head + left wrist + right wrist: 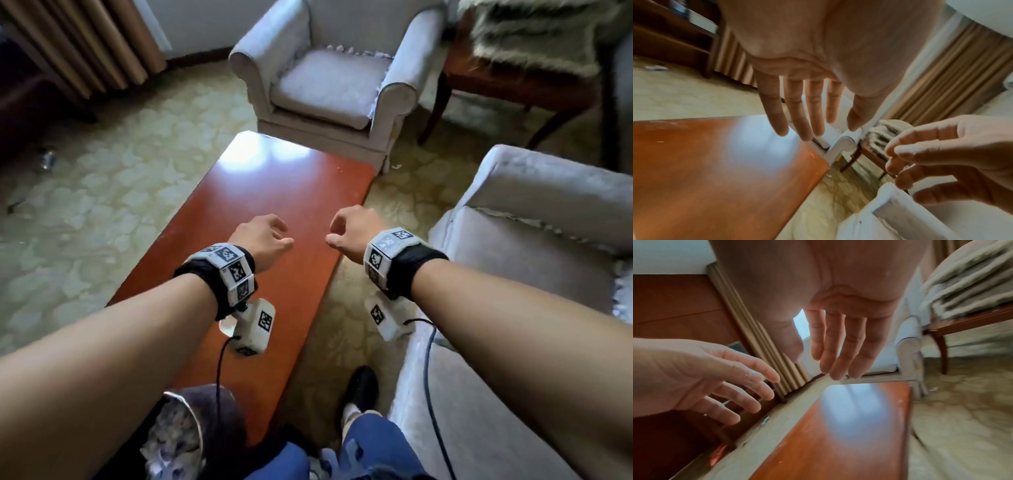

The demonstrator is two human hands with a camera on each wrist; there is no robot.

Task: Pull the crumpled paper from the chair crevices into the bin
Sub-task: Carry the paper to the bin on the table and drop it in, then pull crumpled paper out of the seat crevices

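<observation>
Both my hands hover empty over the near end of a red-brown coffee table [274, 192]. My left hand [270, 236] and right hand [346, 228] are close together, fingers relaxed; the wrist views show the left hand's fingers [809, 110] and the right hand's fingers [838, 345] straight and spread. White crumpled paper [346, 50] lines the back crevice of the far armchair [397, 92]. More paper [534, 224] runs along the back crevice of the near armchair [548, 185] on my right. A dark bin [233, 418] by my left leg holds crumpled paper.
A wooden side table [513, 82] with a folded furry blanket [534, 37] stands right of the far armchair. Curtains [85, 44] and dark furniture are at the left. A small can [48, 159] lies on the patterned carpet. My black shoe [363, 387] stands between table and near chair.
</observation>
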